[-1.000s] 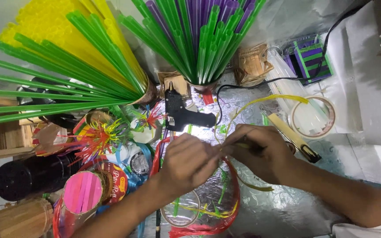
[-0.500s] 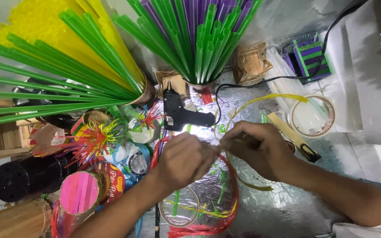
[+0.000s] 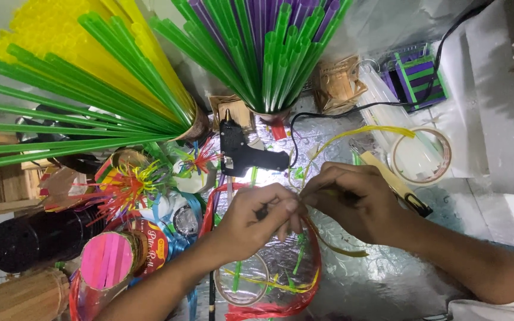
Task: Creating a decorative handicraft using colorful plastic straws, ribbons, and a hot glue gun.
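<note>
Both hands meet at the middle of the foil-covered tabletop (image 3: 388,285), forearms reaching in from the near edge. The left hand (image 3: 257,217) pinches a small dark piece between curled fingers, and the right hand (image 3: 352,202) is closed around a yellow strip (image 3: 334,246), just near of the black glue gun (image 3: 245,154).

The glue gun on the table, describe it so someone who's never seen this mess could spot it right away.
Start at the big bunch of green and purple straws standing at the top middle. Just below its base, above the left hand and right hand, the glue gun lies on the silvery table covering. It is the only solid black, pistol-shaped thing there, among brightly coloured scraps.
</note>
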